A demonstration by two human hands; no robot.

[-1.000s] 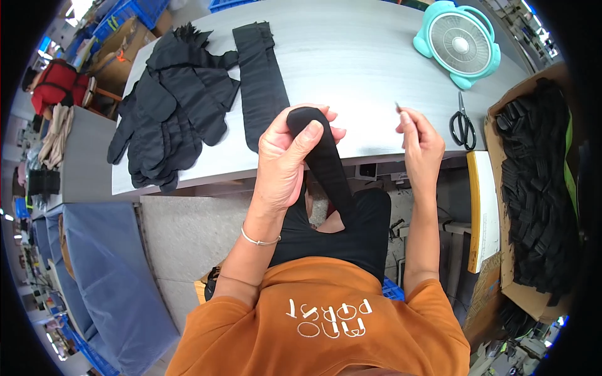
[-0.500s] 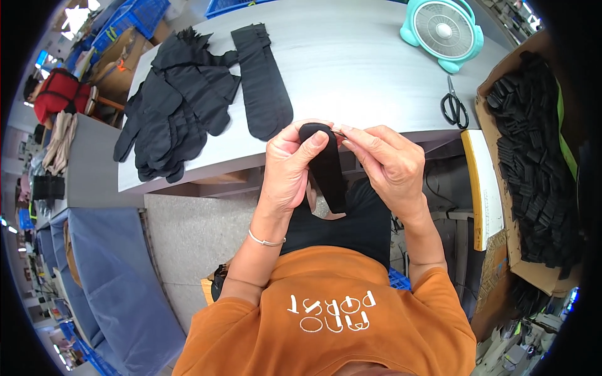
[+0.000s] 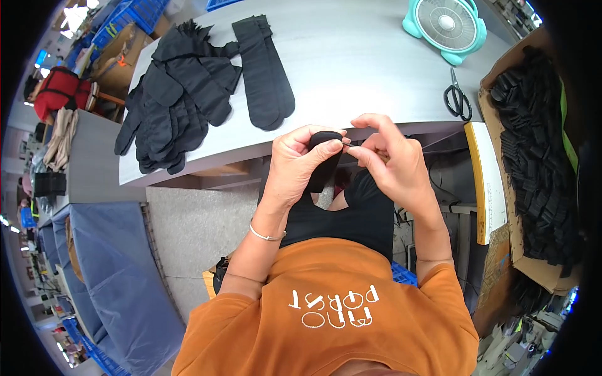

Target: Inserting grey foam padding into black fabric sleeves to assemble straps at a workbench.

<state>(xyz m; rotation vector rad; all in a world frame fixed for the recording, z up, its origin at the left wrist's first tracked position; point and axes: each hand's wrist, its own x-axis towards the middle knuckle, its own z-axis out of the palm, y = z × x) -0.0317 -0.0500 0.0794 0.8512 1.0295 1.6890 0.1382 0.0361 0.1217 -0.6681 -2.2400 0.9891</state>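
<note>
Currently, the left hand (image 3: 291, 164) clamps the rounded end of a black cloth strip (image 3: 324, 174) between thumb and fingers, over the lap (image 3: 338, 220) by the counter's (image 3: 342, 75) near edge. Just to the right, the right hand (image 3: 398, 166) seems to pinch a thin tool (image 3: 348, 145), too small to identify, at the cloth's right edge. If that tool slips, it could snag the cloth or jab the left thumb; a loosened left hold could drop the strip.
</note>
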